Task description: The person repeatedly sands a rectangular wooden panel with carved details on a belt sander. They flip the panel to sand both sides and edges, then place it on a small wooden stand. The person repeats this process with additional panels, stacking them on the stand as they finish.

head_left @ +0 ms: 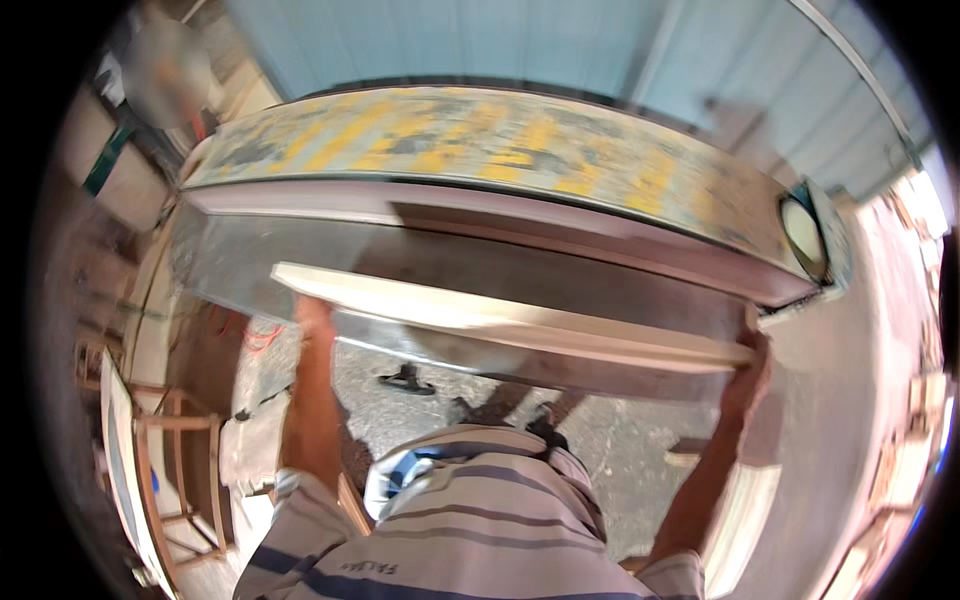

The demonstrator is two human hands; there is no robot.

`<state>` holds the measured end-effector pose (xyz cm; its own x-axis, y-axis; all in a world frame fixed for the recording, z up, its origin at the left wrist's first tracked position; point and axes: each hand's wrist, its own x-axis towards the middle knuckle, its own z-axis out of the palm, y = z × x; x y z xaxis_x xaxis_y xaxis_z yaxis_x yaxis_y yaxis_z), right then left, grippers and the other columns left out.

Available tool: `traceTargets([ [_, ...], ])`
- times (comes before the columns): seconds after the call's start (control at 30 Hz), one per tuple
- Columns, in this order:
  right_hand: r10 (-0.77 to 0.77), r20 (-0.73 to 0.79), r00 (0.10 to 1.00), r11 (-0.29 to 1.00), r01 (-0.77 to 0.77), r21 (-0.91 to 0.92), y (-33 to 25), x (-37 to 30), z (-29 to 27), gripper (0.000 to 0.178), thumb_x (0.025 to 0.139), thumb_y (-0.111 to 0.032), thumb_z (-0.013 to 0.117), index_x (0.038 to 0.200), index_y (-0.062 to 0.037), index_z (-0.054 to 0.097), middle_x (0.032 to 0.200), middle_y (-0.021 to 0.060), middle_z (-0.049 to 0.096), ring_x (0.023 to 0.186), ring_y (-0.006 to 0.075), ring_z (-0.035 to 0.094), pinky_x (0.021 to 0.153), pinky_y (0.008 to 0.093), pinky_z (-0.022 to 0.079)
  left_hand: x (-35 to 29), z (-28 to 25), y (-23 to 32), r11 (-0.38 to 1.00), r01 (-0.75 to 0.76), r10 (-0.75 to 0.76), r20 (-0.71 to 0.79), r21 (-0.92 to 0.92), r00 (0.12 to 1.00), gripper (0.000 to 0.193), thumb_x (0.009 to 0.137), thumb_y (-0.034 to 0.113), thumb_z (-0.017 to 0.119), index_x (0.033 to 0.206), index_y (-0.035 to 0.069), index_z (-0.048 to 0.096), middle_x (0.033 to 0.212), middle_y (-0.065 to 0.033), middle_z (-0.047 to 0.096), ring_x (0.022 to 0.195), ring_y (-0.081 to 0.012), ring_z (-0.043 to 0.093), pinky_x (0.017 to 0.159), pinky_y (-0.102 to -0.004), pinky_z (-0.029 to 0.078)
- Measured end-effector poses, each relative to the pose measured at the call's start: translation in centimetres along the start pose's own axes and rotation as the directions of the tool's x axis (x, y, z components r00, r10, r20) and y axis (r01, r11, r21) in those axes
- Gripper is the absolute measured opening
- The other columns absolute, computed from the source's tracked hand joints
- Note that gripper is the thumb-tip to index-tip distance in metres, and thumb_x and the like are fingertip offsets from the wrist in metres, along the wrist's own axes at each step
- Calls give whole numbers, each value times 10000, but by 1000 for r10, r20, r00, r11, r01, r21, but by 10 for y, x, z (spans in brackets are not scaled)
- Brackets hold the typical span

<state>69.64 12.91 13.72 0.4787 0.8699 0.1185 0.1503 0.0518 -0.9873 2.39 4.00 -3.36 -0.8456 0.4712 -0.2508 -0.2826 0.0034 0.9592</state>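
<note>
A long pale wooden board (510, 318) spans the space in front of me, held level over a grey metal machine table (250, 245). My left hand (315, 316) is closed around its left end, fingers partly hidden by the wood. At the opposite end, my right hand (756, 362) grips the board from the side. Behind the board runs a long machine with a worn top cover (450, 140) striped in yellow. Between the board and the machine's upright face a strip of the metal table shows.
A round pale end part (800, 235) sits at the machine's right. Blue-grey wall panels (470, 45) rise behind. A wooden frame (180, 425) stands at lower left, pale planks (745, 525) at lower right. Dark objects (405, 380) lie on the floor below the table.
</note>
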Motion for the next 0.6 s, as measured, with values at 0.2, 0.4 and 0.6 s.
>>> traceTargets([
  [0.2, -38, -23, 999, 997, 39, 67, 2, -6, -4, 385, 911, -337, 419, 898, -30, 651, 886, 62, 620, 850, 152, 537, 759, 286, 391, -85, -3, 43, 977, 161, -170, -53, -141, 984, 771, 857, 582, 459, 1358, 21, 289, 1274, -114, 428, 1155, -235, 431, 1005, -372, 292],
  [0.4, -19, 5, 1000, 977, 18, 213, 2, -16, -8, 419, 947, -334, 419, 920, 30, 625, 897, 109, 625, 860, 186, 562, 844, 318, 417, -208, 49, 71, 929, 338, -308, 195, -148, 931, 870, 807, 616, 526, 1377, 29, 232, 1273, -127, 404, 1133, -236, 431, 988, -389, 306],
  [0.6, 8, 102, 995, 957, -37, 288, 5, -20, -18, 465, 959, -346, 332, 898, 15, 620, 951, 110, 629, 899, 188, 544, 830, 313, 397, -270, 93, 100, 965, 263, -241, 345, -18, 907, 1034, 745, 689, 548, 1402, 3, 139, 1314, -159, 338, 1161, -242, 393, 978, -397, 311],
])
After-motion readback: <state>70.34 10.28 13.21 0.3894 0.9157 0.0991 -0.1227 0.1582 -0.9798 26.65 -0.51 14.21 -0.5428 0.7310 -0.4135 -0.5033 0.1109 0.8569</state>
